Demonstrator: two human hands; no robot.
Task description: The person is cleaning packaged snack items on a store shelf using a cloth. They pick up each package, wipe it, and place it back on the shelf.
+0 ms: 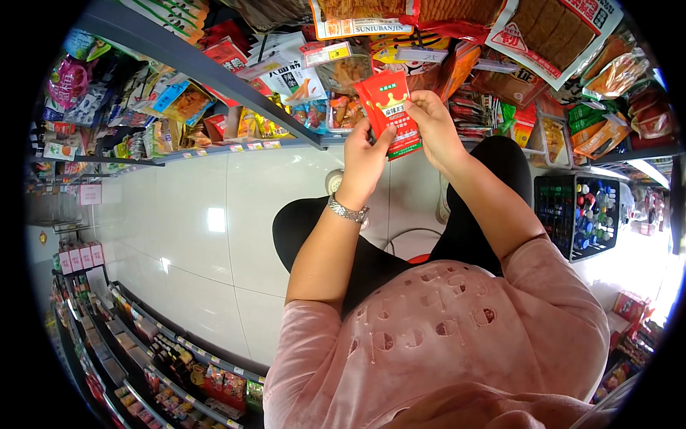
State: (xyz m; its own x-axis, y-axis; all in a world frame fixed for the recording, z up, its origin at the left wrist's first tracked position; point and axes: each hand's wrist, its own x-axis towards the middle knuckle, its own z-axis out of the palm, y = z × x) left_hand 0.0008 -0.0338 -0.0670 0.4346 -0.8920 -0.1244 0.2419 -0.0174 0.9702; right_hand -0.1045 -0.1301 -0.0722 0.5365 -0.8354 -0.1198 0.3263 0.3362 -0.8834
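Note:
Two or more flat red snack packets (390, 112) with a yellow crown print are stacked in front of the lower shelf. My left hand (367, 153) pinches their lower left part between thumb and fingers, and a metal watch band is on that wrist. On the right edge of the same packets, my right hand (433, 124) has its thumb and fingertips closed. Just behind the packets are a clear tray of orange-red snacks (347, 111) and a white snack bag (292, 80). More red packets (471, 115) stand in a row to the right of my right hand.
Hanging snack bags (364, 19) and price tags (328, 54) fill the rack above. A grey shelf edge (230, 80) runs diagonally at the left. A black crate (578, 214) of capped bottles stands on the floor at the right. Stocked shelves (182, 343) line the lower left across the tiled floor.

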